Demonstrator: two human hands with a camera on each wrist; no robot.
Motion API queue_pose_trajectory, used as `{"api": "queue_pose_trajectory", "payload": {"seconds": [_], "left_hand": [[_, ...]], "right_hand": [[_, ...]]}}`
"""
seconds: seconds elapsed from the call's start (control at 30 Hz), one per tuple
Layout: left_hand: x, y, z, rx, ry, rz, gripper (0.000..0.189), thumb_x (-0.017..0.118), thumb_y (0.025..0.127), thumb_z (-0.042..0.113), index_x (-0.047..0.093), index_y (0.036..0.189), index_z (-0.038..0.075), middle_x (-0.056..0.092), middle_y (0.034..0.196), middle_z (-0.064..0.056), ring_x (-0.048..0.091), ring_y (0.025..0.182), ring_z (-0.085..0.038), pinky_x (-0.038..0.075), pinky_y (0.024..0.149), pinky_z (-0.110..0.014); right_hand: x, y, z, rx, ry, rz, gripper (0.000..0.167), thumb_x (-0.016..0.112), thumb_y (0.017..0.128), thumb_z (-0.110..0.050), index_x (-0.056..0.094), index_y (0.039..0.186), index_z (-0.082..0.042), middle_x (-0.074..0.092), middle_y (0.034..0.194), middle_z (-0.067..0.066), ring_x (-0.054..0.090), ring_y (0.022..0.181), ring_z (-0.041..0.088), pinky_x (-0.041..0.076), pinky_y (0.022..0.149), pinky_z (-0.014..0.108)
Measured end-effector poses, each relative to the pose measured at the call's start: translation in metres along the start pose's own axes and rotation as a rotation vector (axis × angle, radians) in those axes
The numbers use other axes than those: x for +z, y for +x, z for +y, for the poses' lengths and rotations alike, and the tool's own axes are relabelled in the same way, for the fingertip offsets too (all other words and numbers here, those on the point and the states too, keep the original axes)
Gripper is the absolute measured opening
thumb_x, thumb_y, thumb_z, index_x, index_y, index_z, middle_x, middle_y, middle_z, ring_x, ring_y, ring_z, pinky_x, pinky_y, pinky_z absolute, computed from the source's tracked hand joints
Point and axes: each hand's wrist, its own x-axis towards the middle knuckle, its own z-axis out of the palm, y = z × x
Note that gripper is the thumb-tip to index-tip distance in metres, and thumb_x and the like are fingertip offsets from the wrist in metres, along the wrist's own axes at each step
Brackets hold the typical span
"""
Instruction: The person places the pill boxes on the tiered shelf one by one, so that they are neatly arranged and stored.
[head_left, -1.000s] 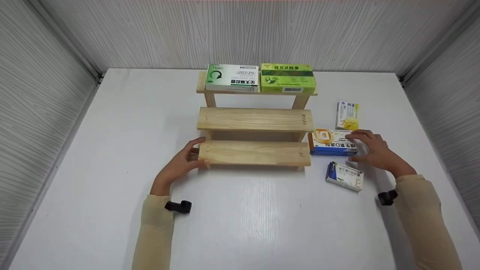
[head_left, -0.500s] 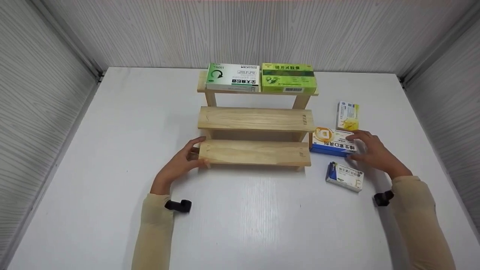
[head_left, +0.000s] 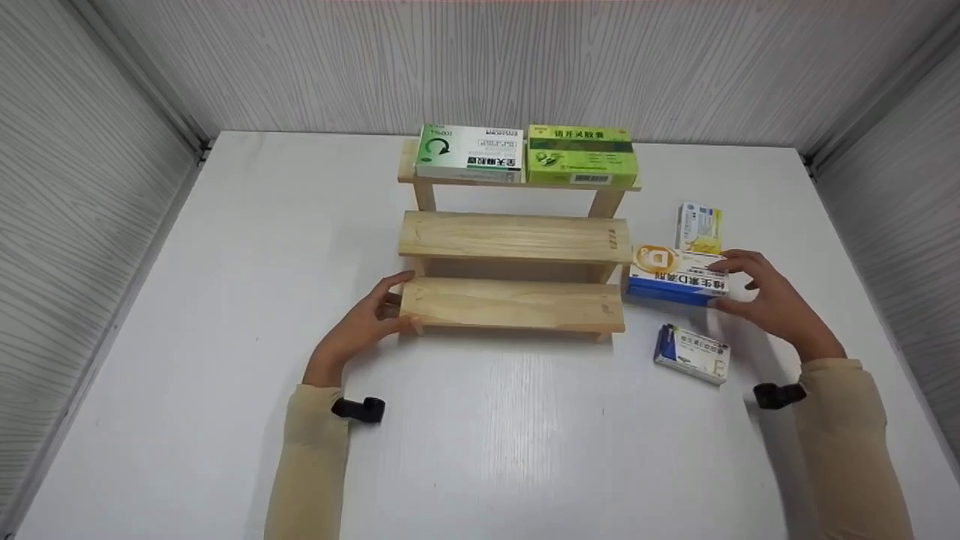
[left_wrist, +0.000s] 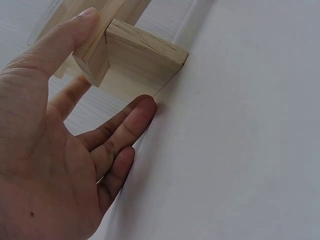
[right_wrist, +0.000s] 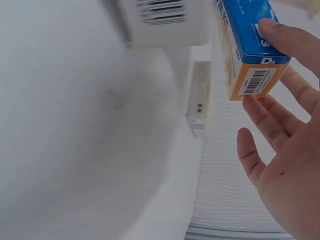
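A three-step wooden stand [head_left: 517,304] rests on the table. My left hand [head_left: 358,330] grips the left end of its lowest step, with the thumb at the front edge and a finger behind; the left wrist view shows the thumb [left_wrist: 67,40] on the wood. At the stand's right side, my right hand [head_left: 769,300] pinches the right end of a blue, white and orange vitamin D drops box [head_left: 679,274]. In the right wrist view this box [right_wrist: 250,45] sits between thumb and fingers, apparently raised off the table.
On the top step lie a white-green medicine box [head_left: 472,154] and a bright green one [head_left: 581,154]. A small white-yellow box [head_left: 699,226] lies behind the right hand, and a white-blue box [head_left: 691,354] in front. Panels [head_left: 480,60] surround the table.
My right hand has closed on the vitamin D drops box and moved it slightly back and right. The left hand keeps its place at the stand.
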Motion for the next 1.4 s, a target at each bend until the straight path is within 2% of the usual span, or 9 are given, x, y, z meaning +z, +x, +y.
{"api": "queue_pose_trajectory", "payload": {"seconds": [0.13,0.23,0.43,0.63,0.87,0.97,1.07,1.2,1.4], "left_hand": [[-0.001,-0.001,0.002,0.002,0.004,-0.003,0.076,0.070,0.089,0.023,0.028,0.152,0.022,0.052,0.129,-0.023,0.054,0.114,-0.034,0.036,0.099,-0.045],[-0.001,-0.001,0.003,-0.001,0.007,-0.005,0.076,0.069,0.089,0.024,0.028,0.152,0.022,0.052,0.129,-0.023,0.053,0.115,-0.034,0.036,0.100,-0.045],[0.000,-0.001,0.001,-0.004,-0.004,-0.005,0.075,0.069,0.089,0.024,0.028,0.152,0.022,0.050,0.131,-0.024,0.052,0.117,-0.035,0.036,0.101,-0.045],[0.000,0.000,0.000,0.000,-0.025,-0.004,0.076,0.070,0.089,0.022,0.029,0.152,0.022,0.052,0.128,-0.023,0.052,0.114,-0.032,0.038,0.097,-0.040],[-0.001,0.000,0.000,0.007,-0.022,-0.005,0.075,0.070,0.089,0.021,0.029,0.152,0.021,0.053,0.127,-0.023,0.053,0.113,-0.032,0.038,0.096,-0.039],[0.000,0.005,-0.011,0.007,-0.025,0.001,0.076,0.071,0.088,0.025,0.029,0.151,0.025,0.053,0.127,-0.021,0.054,0.113,-0.031,0.037,0.098,-0.041],[0.000,0.004,-0.010,0.003,-0.022,0.001,0.075,0.071,0.088,0.025,0.030,0.151,0.026,0.053,0.126,-0.020,0.054,0.112,-0.030,0.038,0.097,-0.040],[-0.001,-0.002,0.001,0.001,-0.021,-0.006,0.075,0.070,0.089,0.021,0.029,0.152,0.021,0.053,0.125,-0.022,0.054,0.112,-0.031,0.038,0.095,-0.037],[-0.001,0.000,0.000,0.004,-0.027,-0.005,0.075,0.070,0.088,0.021,0.029,0.152,0.021,0.053,0.125,-0.021,0.054,0.112,-0.030,0.038,0.095,-0.037]], "right_hand": [[-0.007,-0.005,-0.008,-0.037,0.018,0.066,0.053,0.073,0.086,-0.016,0.051,0.133,-0.009,0.034,0.149,0.016,0.038,0.123,0.030,0.033,0.092,0.038],[-0.010,-0.009,-0.013,-0.059,0.037,0.105,0.053,0.074,0.085,-0.014,0.052,0.134,-0.011,0.036,0.148,0.014,0.037,0.119,0.015,0.031,0.089,0.024],[-0.014,-0.010,-0.020,-0.123,0.080,0.140,0.054,0.073,0.084,-0.005,0.052,0.133,-0.007,0.036,0.147,0.015,0.031,0.114,-0.011,0.028,0.087,0.014],[-0.021,-0.012,-0.030,-0.152,0.097,0.148,0.053,0.073,0.083,-0.003,0.053,0.132,-0.006,0.036,0.148,0.012,0.032,0.116,-0.011,0.028,0.086,0.011],[-0.030,-0.018,-0.036,-0.188,0.113,0.176,0.054,0.072,0.082,0.001,0.053,0.133,-0.007,0.039,0.146,-0.006,0.035,0.118,-0.009,0.029,0.085,0.009],[-0.031,-0.018,-0.039,-0.217,0.115,0.197,0.056,0.071,0.081,0.005,0.052,0.133,-0.005,0.039,0.145,-0.011,0.036,0.118,-0.007,0.030,0.086,0.009],[-0.030,-0.016,-0.044,-0.237,0.125,0.205,0.055,0.071,0.081,0.007,0.052,0.132,-0.004,0.039,0.143,-0.014,0.037,0.118,-0.005,0.031,0.086,0.009],[-0.025,-0.010,-0.056,-0.250,0.126,0.195,0.053,0.072,0.081,0.005,0.054,0.130,-0.005,0.041,0.145,-0.005,0.036,0.119,-0.005,0.031,0.086,0.010],[-0.014,0.003,-0.081,-0.273,0.125,0.149,0.052,0.073,0.082,-0.001,0.056,0.130,-0.009,0.040,0.146,0.011,0.034,0.122,-0.006,0.031,0.087,0.015]]}}
